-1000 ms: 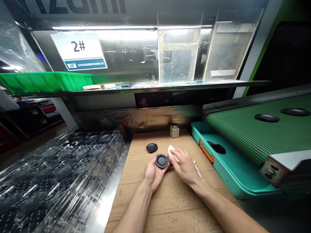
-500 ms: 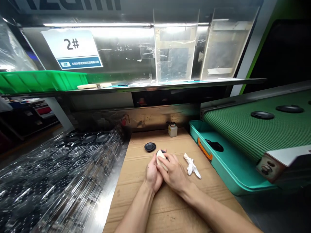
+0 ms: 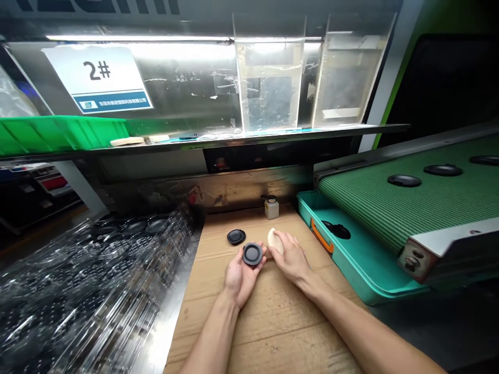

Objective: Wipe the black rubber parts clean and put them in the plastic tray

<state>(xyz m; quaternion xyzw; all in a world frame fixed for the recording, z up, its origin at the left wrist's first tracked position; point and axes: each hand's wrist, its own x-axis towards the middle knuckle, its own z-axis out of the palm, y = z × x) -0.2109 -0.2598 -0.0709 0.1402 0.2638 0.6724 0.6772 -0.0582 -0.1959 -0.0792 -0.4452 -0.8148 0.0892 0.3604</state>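
A round black plastic part lies face up in my left hand, its rim held by the thumb and fingers. To its right, my right hand grips a cream-coloured round pad between thumb and fingers, apart from the black part. Another black round part rests on the cardboard just beyond my left hand. Farther back stands a small whitish bottle with a dark top. The white cloth is almost wholly hidden behind my right hand.
Clear plastic trays of black parts are stacked at the left. On the right, a teal bin with an orange handle sits under a green conveyor belt carrying black parts. A metal shelf spans the back, with a green crate.
My right hand has lifted the pad off the black part and moved it right, uncovering the part in my left hand. The view has shifted slightly; the white cloth is now behind my right hand.
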